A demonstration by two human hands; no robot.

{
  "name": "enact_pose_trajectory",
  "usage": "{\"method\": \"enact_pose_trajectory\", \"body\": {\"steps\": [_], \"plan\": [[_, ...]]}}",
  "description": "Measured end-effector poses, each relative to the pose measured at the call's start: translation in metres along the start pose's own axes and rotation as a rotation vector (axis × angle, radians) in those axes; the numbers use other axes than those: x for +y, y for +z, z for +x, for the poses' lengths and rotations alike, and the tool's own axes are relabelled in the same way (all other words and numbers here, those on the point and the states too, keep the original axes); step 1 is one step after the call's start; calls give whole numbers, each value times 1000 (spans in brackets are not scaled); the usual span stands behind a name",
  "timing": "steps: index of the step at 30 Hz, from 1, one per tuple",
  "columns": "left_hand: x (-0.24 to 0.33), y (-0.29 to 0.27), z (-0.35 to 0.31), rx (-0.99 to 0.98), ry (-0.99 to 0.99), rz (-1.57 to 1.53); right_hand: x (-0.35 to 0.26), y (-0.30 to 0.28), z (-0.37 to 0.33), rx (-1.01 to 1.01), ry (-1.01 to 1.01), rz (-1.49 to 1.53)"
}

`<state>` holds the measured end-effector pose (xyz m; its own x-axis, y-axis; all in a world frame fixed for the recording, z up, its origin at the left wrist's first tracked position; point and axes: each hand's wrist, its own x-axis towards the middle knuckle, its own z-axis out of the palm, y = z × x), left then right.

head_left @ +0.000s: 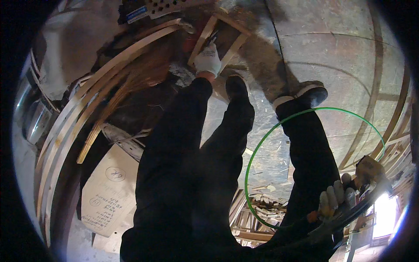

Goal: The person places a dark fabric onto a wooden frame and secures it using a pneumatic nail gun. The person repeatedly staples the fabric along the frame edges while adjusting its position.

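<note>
My left hand (207,60), in a white glove, is at the near end of a small rectangular wooden frame (237,45). Its fingers close over the frame's near side; a dark slim shape shows by the fingertips, too small to name. At the lower right, my right hand (334,200), also gloved, has its fingers wrapped round a dark tool (349,214) whose kind is hard to make out. From beside it a thin green hose (248,168) loops out over my right leg. A tan block-like part (369,171) sits just beyond the fingers.
Long curved-looking wooden strips (87,96) lie at the left, beside a marked cardboard sheet (109,192). Wood scraps (266,209) litter the floor between my legs, and more strips (399,148) are stacked at right. A perforated dark object (159,8) stands at the far edge.
</note>
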<state>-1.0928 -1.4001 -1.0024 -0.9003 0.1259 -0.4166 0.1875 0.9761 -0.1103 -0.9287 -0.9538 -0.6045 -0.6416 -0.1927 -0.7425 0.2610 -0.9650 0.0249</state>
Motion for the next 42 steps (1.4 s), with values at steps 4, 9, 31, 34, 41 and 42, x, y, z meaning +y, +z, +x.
{"method": "enact_pose_trajectory", "body": {"steps": [4, 9, 31, 34, 41, 42], "plan": [[-8, 2, 8, 82, 32, -110, -7, -1, 2, 6, 49, -5], [-1, -31, -9, 90, -71, -135, -6, 6, 1, 45, 39, -6], [49, -316, -84, -693, -425, -1671, 51, -12, 6, 2, 34, 9], [88, -360, -102, -820, -305, -1626, 52, -13, 2, -12, 72, 11], [173, -474, -131, -1009, 72, -1605, 67, 5, 10, 112, -41, 231], [182, -481, -137, -996, 124, -1645, 67, 9, 7, 367, -52, 37]]}}
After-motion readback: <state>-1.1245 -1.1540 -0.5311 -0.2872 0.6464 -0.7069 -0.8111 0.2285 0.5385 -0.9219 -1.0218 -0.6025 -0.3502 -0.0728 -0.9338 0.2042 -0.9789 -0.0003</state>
